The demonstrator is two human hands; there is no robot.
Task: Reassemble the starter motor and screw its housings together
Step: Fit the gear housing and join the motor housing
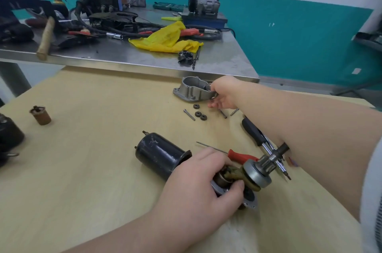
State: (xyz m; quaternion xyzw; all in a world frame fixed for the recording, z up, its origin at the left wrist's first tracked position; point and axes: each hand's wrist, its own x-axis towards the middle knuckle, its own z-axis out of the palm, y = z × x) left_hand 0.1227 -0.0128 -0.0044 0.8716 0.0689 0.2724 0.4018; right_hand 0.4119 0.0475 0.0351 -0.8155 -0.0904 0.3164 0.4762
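Motor body: black cylinder, lying on wooden worktop.
Left hand: fingers curled round greasy drive assembly.
Gears: three, loose.
Right hand: grips grey housing.

Two bare forearms enter from the bottom and right edges of the head view — no sleeves cover them, and neither wrist carries a watch, band or glove. The left hand is bare, its thumbnail short and plain. The right hand is bare too, with no ring on the fingers that show. At the far right edge a blurred strip of pale grey-white fabric shows — part of the person's garment.
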